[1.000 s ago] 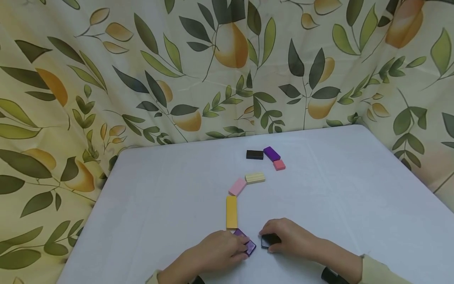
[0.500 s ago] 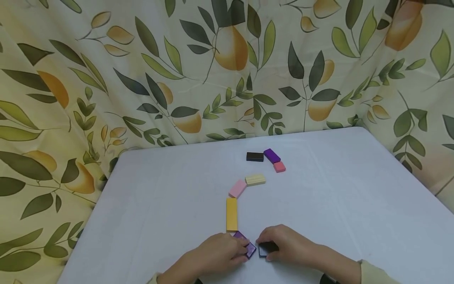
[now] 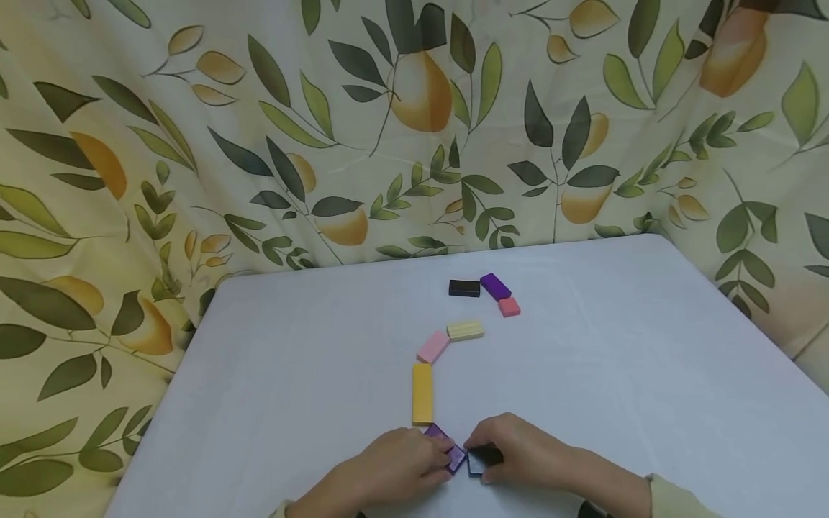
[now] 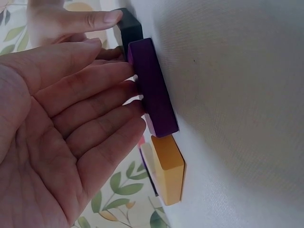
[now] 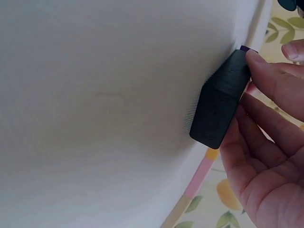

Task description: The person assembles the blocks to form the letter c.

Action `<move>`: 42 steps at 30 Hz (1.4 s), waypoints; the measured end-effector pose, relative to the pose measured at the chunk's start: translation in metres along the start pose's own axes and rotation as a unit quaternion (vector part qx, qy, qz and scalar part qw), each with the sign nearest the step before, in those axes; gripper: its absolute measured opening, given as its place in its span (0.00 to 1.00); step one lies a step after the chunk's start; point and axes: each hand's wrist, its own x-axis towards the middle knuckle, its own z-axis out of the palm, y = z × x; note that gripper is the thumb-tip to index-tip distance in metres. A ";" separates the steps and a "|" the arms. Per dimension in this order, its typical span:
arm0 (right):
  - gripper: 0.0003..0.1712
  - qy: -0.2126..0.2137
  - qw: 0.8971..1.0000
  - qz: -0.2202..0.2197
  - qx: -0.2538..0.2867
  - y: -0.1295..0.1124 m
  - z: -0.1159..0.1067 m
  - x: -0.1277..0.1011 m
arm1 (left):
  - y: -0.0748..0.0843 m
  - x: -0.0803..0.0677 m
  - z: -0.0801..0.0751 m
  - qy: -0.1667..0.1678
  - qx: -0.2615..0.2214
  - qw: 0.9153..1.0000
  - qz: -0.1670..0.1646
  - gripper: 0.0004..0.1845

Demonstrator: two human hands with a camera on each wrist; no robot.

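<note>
Two hands work at the near edge of a white-covered desk (image 3: 272,374), behind which hangs a curtain (image 3: 194,144) printed with leaves and pears. Taking the yellow block (image 3: 422,393) as the landmark: it lies flat near the desk's middle, its long side running away from the person. The left hand (image 3: 391,467) rests just nearer than its near end, fingers straight and laid against the side of a purple block (image 4: 152,88), which touches the yellow block's near end and angles off to the right. The left grip is open, only pressing. The right hand (image 3: 518,453) sits to the right of that, its grip closed on a black block (image 5: 221,97) with thumb and fingers pinching its edges; this block lies flat on the desk, its end meeting the purple block's far tip. Beyond the yellow block's far end lie a pink block (image 3: 433,347) and a cream block (image 3: 465,330), curving rightward. Farther back still, well apart, sit another black block (image 3: 464,288), another purple block (image 3: 495,285) and a small pink block (image 3: 509,306).
</note>
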 end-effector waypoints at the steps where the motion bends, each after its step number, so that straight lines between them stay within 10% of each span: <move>1: 0.19 0.000 1.000 -0.002 0.001 0.000 0.000 0.000 | 0.000 0.000 0.000 0.001 -0.001 1.000 0.002 0.11; 42: 0.18 -0.003 0.999 -0.012 -0.035 -0.003 0.002 -0.001 | 0.003 0.001 -0.001 -0.012 0.017 1.000 -0.015 0.11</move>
